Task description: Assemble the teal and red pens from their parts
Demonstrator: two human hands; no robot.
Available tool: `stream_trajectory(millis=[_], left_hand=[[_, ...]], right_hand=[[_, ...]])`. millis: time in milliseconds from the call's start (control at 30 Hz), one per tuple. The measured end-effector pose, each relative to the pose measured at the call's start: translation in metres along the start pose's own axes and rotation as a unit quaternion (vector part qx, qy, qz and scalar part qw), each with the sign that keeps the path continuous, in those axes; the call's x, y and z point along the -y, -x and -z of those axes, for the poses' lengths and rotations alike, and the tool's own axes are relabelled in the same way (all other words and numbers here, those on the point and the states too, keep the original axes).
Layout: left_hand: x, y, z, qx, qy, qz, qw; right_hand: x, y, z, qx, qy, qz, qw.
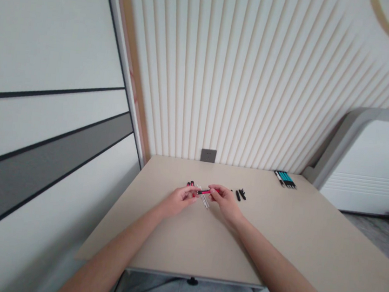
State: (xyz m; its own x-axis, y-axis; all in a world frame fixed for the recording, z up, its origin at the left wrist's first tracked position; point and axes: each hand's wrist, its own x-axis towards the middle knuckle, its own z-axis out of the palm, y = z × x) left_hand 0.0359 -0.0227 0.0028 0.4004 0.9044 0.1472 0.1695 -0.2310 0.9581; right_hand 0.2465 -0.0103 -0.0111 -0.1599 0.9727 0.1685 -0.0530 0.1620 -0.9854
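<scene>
Left hand (182,200) and right hand (226,203) pinched around 1 red-and-black pen (204,192), slim white rods (205,204) nearby, beige bench (200,247)

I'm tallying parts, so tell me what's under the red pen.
Under the pen, from this view, white rods lie on the table. The pen covers part of them; whatever the left hand and right hand cover cannot be seen.
</scene>
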Motion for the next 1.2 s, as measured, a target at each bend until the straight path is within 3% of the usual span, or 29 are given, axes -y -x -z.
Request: stream_trajectory(millis=[67,167,300,367,500,633,733,867,1033,1200], left_hand=[[-0.001,-0.001,0.001,-0.021,0.025,-0.015,0.999],[0.005,-0.006,0.007,-0.104,0.052,-0.003,0.993],[0.017,-0.012,0.017,-0.242,0.145,0.013,0.959],[0.02,-0.014,0.02,-0.269,0.195,0.036,0.942],[0.019,-0.012,0.017,-0.238,0.269,0.067,0.931],[0.01,-0.008,0.01,-0.187,0.304,0.04,0.933],[0.004,-0.007,0.006,-0.182,0.304,0.031,0.934],[0.001,-0.007,0.004,-0.192,0.209,0.048,0.958],[0.002,-0.003,0.003,-0.166,0.035,0.058,0.984],[0.005,-0.003,0.002,-0.181,0.001,0.054,0.982]], right_hand=[[-0.003,-0.001,0.002,-0.002,-0.035,-0.018,0.999],[-0.007,-0.003,0.004,-0.011,-0.055,-0.027,0.998],[-0.008,-0.003,0.005,-0.017,-0.027,-0.017,0.999],[-0.005,-0.001,0.005,-0.023,0.006,-0.006,1.0],[0.003,0.004,-0.001,-0.021,0.059,0.023,0.998],[0.008,0.01,-0.008,0.02,0.071,0.038,0.997],[0.01,0.013,-0.012,0.037,0.067,0.036,0.996],[0.012,0.014,-0.013,0.033,0.078,0.03,0.996],[0.01,0.013,-0.012,0.035,0.08,0.034,0.996],[0.006,0.011,-0.01,0.033,0.066,0.034,0.997]])
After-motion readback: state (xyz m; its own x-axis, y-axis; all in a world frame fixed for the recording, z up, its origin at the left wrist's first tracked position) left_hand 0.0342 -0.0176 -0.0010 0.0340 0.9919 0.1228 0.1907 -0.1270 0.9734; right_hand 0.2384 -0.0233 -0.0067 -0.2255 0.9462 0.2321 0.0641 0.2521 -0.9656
